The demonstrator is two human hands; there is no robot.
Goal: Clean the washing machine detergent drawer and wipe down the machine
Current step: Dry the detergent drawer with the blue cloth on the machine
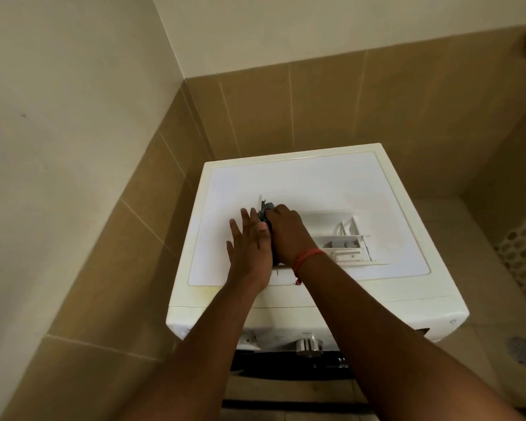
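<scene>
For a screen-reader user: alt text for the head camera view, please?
Two hands work on a white washing machine's top: the right hand grips a grey cloth, the left hand lies flat beside it. The removed detergent drawer lies alongside.

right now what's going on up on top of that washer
A person stands over a white front-loading washing machine set in a tan-tiled corner. The white plastic detergent drawer is out of the machine and lies on its flat top. The right hand grips a dark grey cloth at the drawer's left end, while the left hand rests beside it with fingers spread and the thumb against the cloth. Whether the cloth is wiping the drawer or the lid underneath cannot be told.
</scene>
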